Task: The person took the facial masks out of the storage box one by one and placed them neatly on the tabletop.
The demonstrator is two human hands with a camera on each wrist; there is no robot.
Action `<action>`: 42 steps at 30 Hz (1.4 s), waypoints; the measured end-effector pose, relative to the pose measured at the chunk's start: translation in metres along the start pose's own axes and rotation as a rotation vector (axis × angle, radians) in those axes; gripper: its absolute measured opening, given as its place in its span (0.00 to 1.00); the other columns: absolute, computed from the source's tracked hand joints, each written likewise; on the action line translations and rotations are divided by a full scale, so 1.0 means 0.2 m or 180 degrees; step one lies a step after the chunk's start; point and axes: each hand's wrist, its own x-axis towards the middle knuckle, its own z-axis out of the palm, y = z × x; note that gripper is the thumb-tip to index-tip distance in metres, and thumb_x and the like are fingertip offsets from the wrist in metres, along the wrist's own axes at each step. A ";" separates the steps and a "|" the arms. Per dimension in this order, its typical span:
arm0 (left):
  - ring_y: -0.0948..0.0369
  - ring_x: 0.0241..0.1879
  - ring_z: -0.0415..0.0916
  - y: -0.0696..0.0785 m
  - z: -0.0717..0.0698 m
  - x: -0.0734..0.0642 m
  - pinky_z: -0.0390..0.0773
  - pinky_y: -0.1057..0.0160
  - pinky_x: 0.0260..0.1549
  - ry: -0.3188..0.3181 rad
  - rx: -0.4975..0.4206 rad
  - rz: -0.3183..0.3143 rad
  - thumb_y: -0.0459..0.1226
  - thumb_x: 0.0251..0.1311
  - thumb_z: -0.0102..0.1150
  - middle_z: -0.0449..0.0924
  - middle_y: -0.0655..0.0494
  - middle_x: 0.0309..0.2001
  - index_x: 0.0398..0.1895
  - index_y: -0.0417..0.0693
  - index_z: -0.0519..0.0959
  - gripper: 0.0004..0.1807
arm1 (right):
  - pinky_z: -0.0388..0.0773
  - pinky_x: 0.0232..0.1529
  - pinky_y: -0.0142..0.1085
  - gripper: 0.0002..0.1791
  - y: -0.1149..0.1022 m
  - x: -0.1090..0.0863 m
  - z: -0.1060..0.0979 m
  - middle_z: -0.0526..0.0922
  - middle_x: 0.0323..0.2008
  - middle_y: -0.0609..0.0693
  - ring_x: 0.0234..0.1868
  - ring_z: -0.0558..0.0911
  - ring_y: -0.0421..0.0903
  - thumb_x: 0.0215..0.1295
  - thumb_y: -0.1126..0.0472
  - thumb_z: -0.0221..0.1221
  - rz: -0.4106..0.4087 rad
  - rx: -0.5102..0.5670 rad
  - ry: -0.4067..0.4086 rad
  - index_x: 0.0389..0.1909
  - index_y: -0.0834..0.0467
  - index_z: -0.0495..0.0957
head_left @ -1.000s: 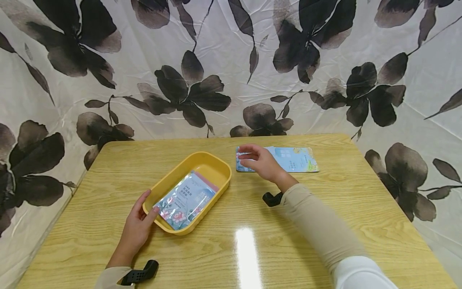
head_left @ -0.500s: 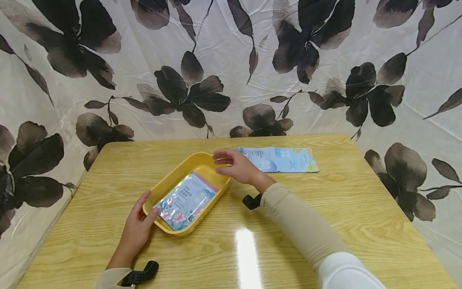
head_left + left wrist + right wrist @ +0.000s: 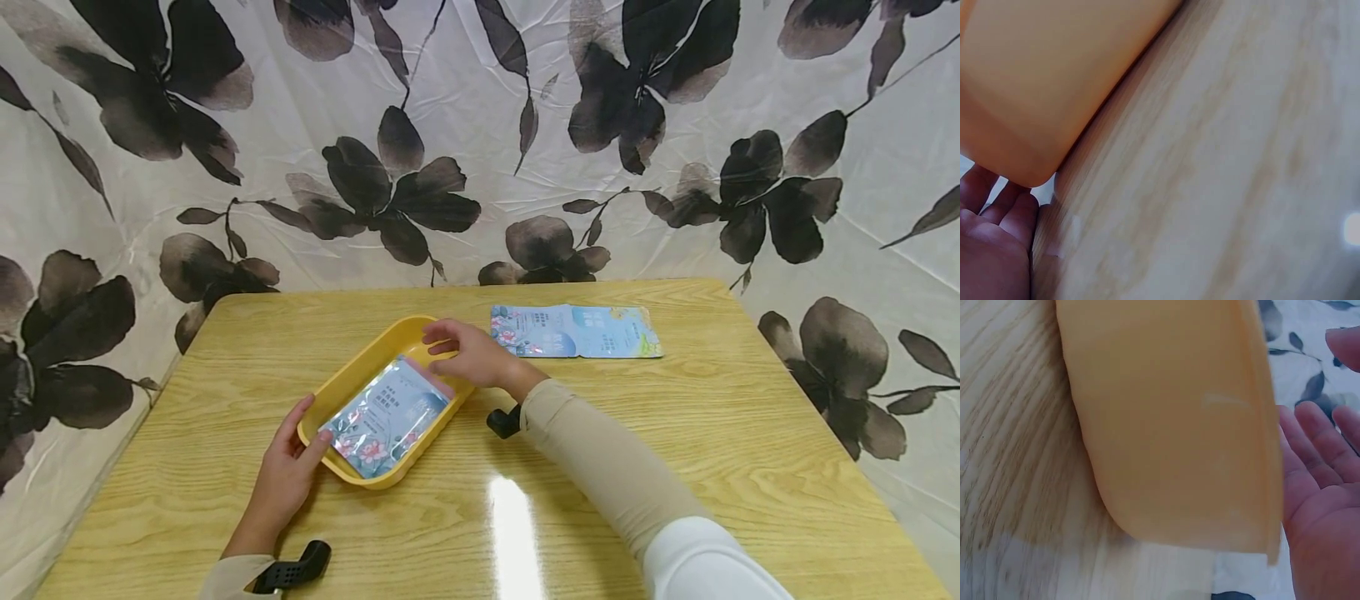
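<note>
A yellow plastic bin [image 3: 358, 367] stands at a slant on the table. Inside lie a glossy blue packet [image 3: 386, 421] with pink flowers and, partly beneath it, a pink one [image 3: 429, 375]. My left hand [image 3: 279, 479] grips the bin's near-left end, thumb at the rim and fingers outside. Over the far right part of the bin hovers my right hand [image 3: 474, 357], fingers relaxed and holding nothing. The right wrist view shows that hand [image 3: 1329, 506] with loosely spread fingers beside the bin's wall [image 3: 1172, 425].
Two flat blue packets, a flowered one [image 3: 528, 332] and one with a green and yellow corner [image 3: 617, 332], lie side by side at the back right of the wooden table [image 3: 637, 433]. A flower-printed cloth [image 3: 480, 150] hangs behind.
My right hand has moved left from above the flat packets to over the bin, leaving both packets in view. My left hand and the bin stay put.
</note>
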 end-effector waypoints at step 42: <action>0.72 0.57 0.64 0.00 -0.01 0.00 0.69 0.82 0.47 -0.0001 -0.0091 -0.0079 0.40 0.76 0.52 0.53 0.32 0.74 0.80 0.44 0.51 0.36 | 0.65 0.66 0.34 0.33 -0.05 0.16 0.11 0.73 0.65 0.51 0.62 0.71 0.44 0.63 0.60 0.68 0.0775 -0.1163 -0.0594 0.68 0.60 0.69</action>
